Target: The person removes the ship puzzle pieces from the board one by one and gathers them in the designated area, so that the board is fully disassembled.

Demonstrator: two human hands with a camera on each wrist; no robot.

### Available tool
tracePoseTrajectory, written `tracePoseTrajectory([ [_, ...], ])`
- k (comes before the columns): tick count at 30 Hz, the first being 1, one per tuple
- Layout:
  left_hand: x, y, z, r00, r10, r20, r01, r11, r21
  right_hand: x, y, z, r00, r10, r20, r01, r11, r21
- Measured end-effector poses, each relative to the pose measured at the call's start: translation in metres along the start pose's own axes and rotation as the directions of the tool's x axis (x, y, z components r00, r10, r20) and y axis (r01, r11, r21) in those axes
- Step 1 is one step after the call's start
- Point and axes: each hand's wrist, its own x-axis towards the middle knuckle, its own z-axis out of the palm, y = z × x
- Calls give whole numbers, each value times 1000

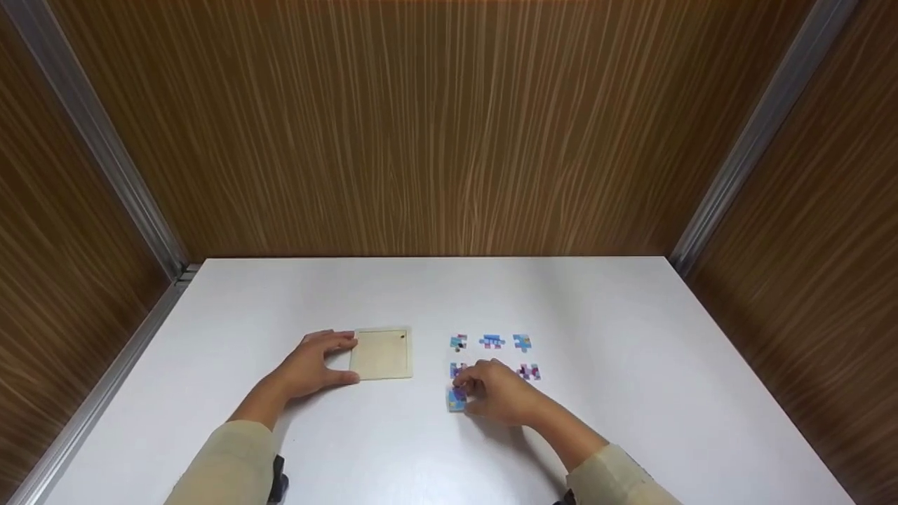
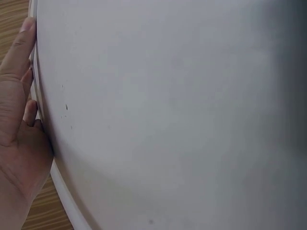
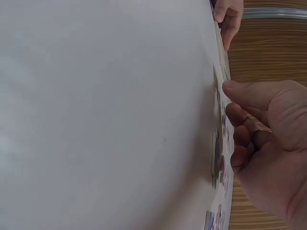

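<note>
My left hand [image 1: 316,365] holds a square pale wooden puzzle tray [image 1: 379,356] at its left side, with the thumb by the near corner and the fingers by the far one. The tray lies flat with a small dark spot near its far right corner. To its right, my right hand [image 1: 501,393] pinches a blue and yellow puzzle piece [image 1: 456,400] low over the table; in the right wrist view the curled fingers [image 3: 241,136] hide part of it. Just beyond lies a purple-blue puzzle piece [image 1: 454,369], partly covered by the fingertips.
Several printed puzzle pieces lie spread in rows: a light blue corner-like piece [image 1: 458,341], a blue and pink piece [image 1: 492,341], a blue and yellow-marked piece [image 1: 522,341] and a purple piece [image 1: 530,372]. The white table [image 1: 393,449] meets wood-grain walls [image 1: 421,140] behind and at both sides.
</note>
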Motion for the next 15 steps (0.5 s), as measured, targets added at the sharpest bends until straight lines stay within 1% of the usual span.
tracePoseTrajectory([
  [4,-1,0,1,1000,-5,0,5,1000,-14,-4,3,1,1000,-19,-5,19,998,-52],
  [8,-1,0,1,1000,-5,-3,5,1000,-13,-6,4,2,1000,-9,-12,8,996,-88],
  [15,-2,1,1,1000,20,-15,-20,1000,14,-10,6,0,1000,28,-11,-29,995,-92],
])
